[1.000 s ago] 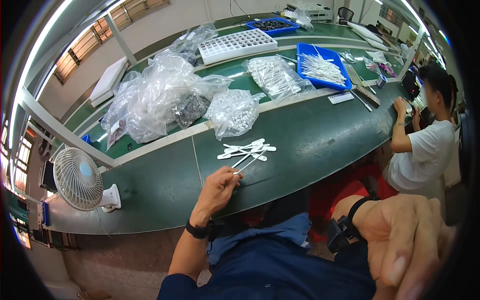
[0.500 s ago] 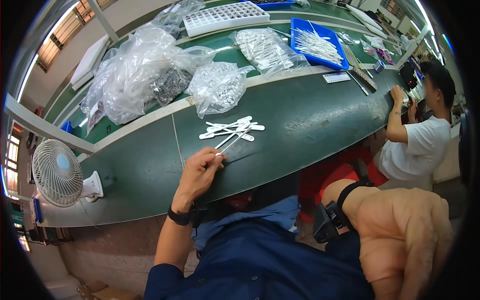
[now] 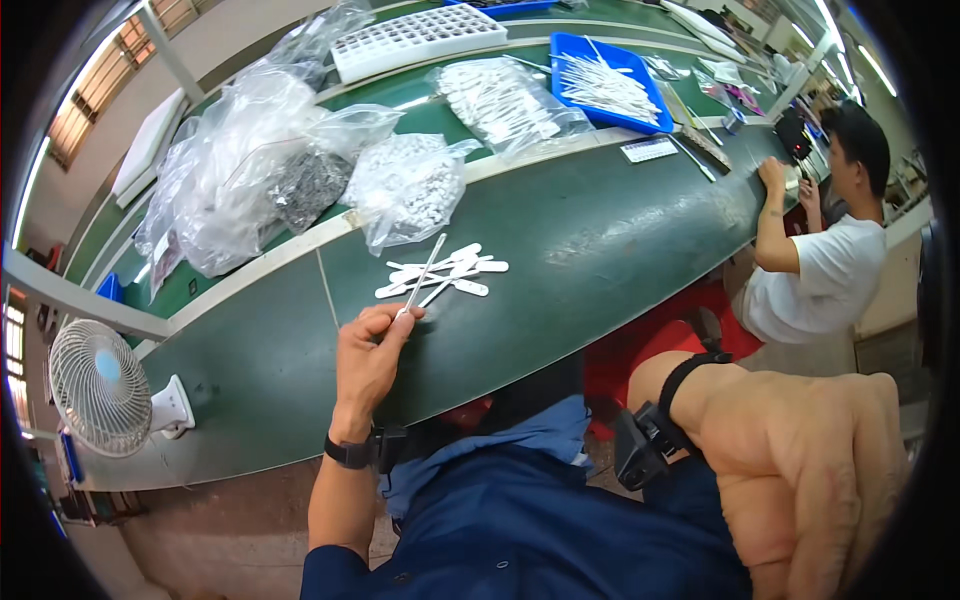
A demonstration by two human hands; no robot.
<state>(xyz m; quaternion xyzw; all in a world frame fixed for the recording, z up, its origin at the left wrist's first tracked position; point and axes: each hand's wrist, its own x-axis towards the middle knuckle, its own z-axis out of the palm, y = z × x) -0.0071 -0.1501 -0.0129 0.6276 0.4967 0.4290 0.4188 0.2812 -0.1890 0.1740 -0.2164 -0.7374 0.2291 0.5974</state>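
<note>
My left hand [image 3: 372, 352] is closed in a pinch, just above the near side of the green bench. From its fingertips a thin, pale stick [image 3: 426, 268] points up and away. Just beyond lies a loose pile of white, paddle-ended plastic sticks [image 3: 465, 267], crossing one another; the held stick overlaps it in view. My right hand [image 3: 815, 440] looms large at the lower right, close to the camera and off the bench. Its fingers bend down out of the picture, so their tips and anything in them are hidden.
Bags of small white parts [image 3: 405, 185] and white sticks [image 3: 505, 100] lie behind the bench's pale ledge, beside a blue tray of sticks [image 3: 610, 85] and a white foam tray [image 3: 420, 42]. A fan [image 3: 100, 385] stands left. A co-worker [image 3: 825, 240] sits right.
The whole view has shifted, moving the bench things left in the picture. The held stick has swung to point more steeply away from me. My right hand stays close to the camera.
</note>
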